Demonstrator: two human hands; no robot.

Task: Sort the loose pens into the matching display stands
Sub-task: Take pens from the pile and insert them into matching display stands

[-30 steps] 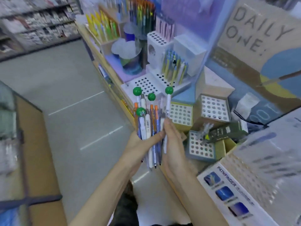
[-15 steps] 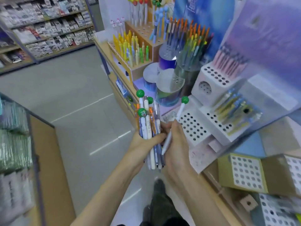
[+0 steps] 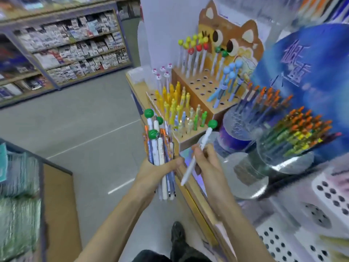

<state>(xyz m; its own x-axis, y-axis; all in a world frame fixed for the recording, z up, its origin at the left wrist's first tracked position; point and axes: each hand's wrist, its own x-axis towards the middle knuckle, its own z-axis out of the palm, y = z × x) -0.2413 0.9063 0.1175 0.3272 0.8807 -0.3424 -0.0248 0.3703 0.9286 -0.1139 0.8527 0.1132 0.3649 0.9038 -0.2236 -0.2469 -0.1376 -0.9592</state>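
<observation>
My left hand point(image 3: 154, 169) grips a bundle of loose pens point(image 3: 160, 148), several white ones with green ball tops among orange and blue ones. My right hand point(image 3: 205, 163) pinches a single white pen with a green ball top point(image 3: 200, 148), tilted up to the right and apart from the bundle. Beyond it stands a brown cat-faced wooden stand point(image 3: 207, 87) with rows of holes, holding white pens topped yellow, red and green, plus blue ones. A lower tier point(image 3: 181, 112) carries yellow, pale and green figure pens.
Clear round tubs point(image 3: 287, 140) of orange-capped and rainbow pens sit on the counter at right. White perforated stands point(image 3: 332, 193) lie at the lower right. A shelving aisle point(image 3: 66, 50) runs along the back left. A display bin point(image 3: 37, 195) edges the floor at left.
My right hand pulled one green-topped pen out of the bundle and swung it rightward. My view turned left along the counter, bringing the cat-faced stand into sight.
</observation>
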